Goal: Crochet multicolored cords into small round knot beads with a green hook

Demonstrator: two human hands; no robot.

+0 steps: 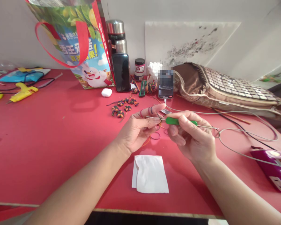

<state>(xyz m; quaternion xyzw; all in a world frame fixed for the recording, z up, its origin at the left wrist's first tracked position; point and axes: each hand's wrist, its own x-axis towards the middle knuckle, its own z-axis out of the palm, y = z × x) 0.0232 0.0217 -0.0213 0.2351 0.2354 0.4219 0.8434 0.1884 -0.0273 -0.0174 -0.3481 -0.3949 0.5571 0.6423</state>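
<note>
My right hand grips a crochet hook by its green handle, the metal shaft pointing left. The hook's tip lies across the fingers of my left hand. Multicoloured yarn loops round my raised left index finger, while the thumb and other fingers pinch a small bit of yarn work, mostly hidden. Orange and purple strands hang below it. Beyond my left hand lie several small dark multicoloured crocheted pieces. Under both hands a folded white paper rests on the red table.
At the back stand a printed bag, a steel flask, a dark phone, a jar and a cabled phone. A yarn ball sits between. A yellow glue gun is left; a purple power strip right.
</note>
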